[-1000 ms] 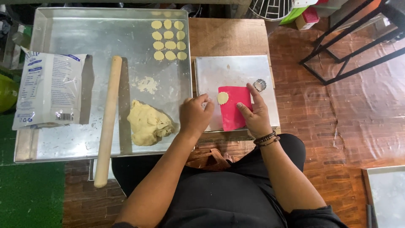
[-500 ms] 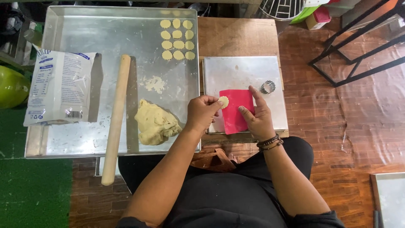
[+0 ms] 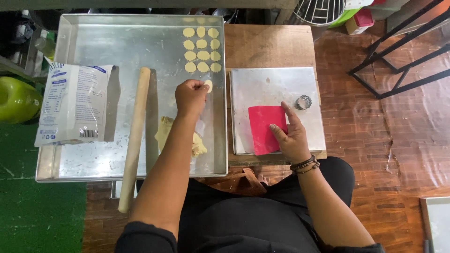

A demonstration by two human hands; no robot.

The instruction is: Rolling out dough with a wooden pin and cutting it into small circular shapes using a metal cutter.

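Observation:
My left hand (image 3: 190, 97) holds a small round cut piece of dough (image 3: 208, 85) over the large metal tray (image 3: 93, 47), just below the rows of several cut dough rounds (image 3: 201, 49) at the tray's far right. A lump of dough (image 3: 165, 133) lies on the tray, partly hidden under my left forearm. My right hand (image 3: 290, 136) rests with its fingers on a red plastic scraper (image 3: 263, 126) that lies on a smaller metal sheet (image 3: 276, 84). A round fluted metal cutter (image 3: 303, 101) sits on that sheet beside my right index finger.
A wooden rolling pin (image 3: 135, 136) lies lengthwise on the tray, its end past the near edge. A white flour bag (image 3: 75, 110) lies at the tray's left. A green object (image 3: 16, 99) sits at far left. Black metal frame legs (image 3: 398, 56) stand at right.
My left hand lifted a cut dough round off the red scraper and carried it left over the large tray. My right hand stayed on the scraper.

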